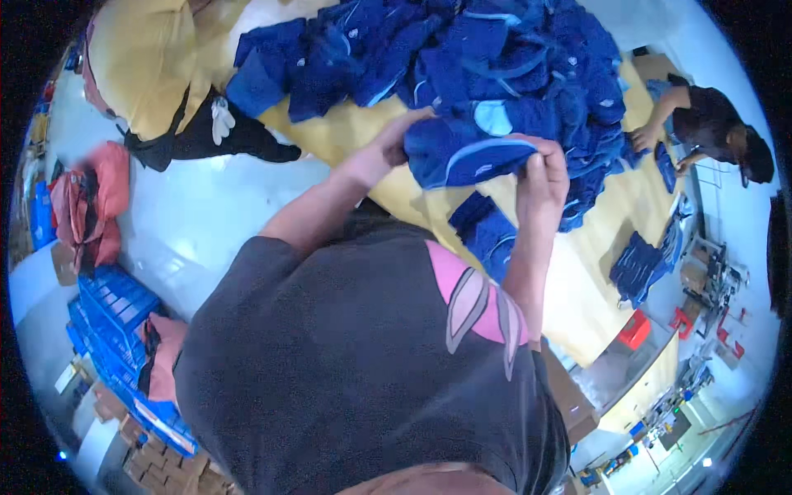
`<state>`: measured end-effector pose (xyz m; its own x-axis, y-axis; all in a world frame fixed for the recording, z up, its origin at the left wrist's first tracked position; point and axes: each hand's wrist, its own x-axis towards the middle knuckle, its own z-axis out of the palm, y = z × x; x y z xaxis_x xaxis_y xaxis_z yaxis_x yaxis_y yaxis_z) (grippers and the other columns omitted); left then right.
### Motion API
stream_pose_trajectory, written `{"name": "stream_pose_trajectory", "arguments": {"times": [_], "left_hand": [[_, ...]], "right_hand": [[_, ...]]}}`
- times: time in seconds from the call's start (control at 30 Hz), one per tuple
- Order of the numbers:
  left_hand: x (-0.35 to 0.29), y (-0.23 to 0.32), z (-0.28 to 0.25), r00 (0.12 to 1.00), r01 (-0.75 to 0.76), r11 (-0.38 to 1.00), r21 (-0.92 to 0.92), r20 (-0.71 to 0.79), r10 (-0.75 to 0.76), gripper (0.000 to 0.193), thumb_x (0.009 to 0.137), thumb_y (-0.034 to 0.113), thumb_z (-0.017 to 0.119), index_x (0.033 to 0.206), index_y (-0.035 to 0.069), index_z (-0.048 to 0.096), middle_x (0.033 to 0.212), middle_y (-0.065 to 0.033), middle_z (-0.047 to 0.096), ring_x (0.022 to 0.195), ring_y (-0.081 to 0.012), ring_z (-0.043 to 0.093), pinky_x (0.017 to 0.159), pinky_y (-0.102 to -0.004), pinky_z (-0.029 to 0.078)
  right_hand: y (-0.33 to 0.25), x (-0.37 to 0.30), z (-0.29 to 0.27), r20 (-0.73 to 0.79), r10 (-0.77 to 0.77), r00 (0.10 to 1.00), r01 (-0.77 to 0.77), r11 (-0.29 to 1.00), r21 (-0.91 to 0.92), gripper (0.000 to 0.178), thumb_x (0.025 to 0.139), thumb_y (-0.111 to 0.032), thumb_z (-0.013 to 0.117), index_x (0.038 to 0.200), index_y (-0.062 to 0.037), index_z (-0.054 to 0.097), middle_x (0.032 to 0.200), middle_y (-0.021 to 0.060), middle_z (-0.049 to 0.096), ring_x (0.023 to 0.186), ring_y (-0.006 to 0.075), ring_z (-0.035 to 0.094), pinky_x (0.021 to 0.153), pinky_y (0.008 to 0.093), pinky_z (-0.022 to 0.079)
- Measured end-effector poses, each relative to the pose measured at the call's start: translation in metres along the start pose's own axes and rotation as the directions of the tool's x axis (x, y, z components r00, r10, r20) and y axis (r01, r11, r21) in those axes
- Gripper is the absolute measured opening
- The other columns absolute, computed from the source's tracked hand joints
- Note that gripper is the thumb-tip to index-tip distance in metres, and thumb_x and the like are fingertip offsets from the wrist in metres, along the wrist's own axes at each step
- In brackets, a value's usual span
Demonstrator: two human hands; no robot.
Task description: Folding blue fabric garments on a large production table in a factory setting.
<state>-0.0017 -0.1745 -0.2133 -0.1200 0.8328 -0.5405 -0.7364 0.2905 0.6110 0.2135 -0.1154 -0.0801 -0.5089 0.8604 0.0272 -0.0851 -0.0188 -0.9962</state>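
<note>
Between my hands, above the near side of a big pile, I hold up a dark blue garment [474, 161] with a curved light blue trim and a small pale mark. My left hand [402, 139] grips its left end, with the fingers partly hidden. At the right end, my right hand [544, 173] pinches the trimmed edge between thumb and fingers. Behind it the pile of similar dark blue garments [503, 62] spreads over the yellow table [606, 252]. More blue pieces [487, 227] lie on the table below the held garment, close to my right forearm.
Across the table at the right, a person [709, 120] in dark clothing handles blue pieces. A stack of folded blue garments [635, 268] sits near the right table edge. Blue crates [115, 309] and pink bundles [103, 194] stand on the left. A red bin [634, 330] is at lower right.
</note>
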Motion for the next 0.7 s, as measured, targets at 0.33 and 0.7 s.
{"name": "stream_pose_trajectory", "arguments": {"times": [0.33, 0.7], "left_hand": [[-0.006, -0.091, -0.198, 0.913, -0.021, 0.061, 0.998, -0.006, 0.408, 0.025, 0.079, 0.022, 0.064, 0.099, 0.007, 0.068, 0.096, -0.0125, 0.069, 0.084, -0.0319, 0.062, 0.078, -0.0397, 0.05], [0.062, -0.061, -0.11, 0.875, -0.113, -0.1, 0.988, 0.147, 0.461, 0.032, 0.074, 0.018, 0.066, 0.103, 0.006, 0.065, 0.084, -0.0161, 0.065, 0.076, -0.035, 0.062, 0.069, -0.0429, 0.049]], "right_hand": [[0.224, -0.047, -0.044, -0.364, 0.405, 0.839, -0.481, 0.865, -0.145, 0.026, 0.085, -0.016, 0.062, 0.104, 0.0009, 0.065, 0.091, 0.0107, 0.067, 0.08, 0.0198, 0.06, 0.073, 0.0283, 0.049], [0.295, -0.015, 0.065, -0.267, 0.629, 0.73, -0.645, 0.505, -0.574, 0.042, 0.079, -0.024, 0.073, 0.106, 0.0051, 0.058, 0.097, 0.0198, 0.067, 0.082, 0.0345, 0.065, 0.074, 0.0368, 0.054]]}}
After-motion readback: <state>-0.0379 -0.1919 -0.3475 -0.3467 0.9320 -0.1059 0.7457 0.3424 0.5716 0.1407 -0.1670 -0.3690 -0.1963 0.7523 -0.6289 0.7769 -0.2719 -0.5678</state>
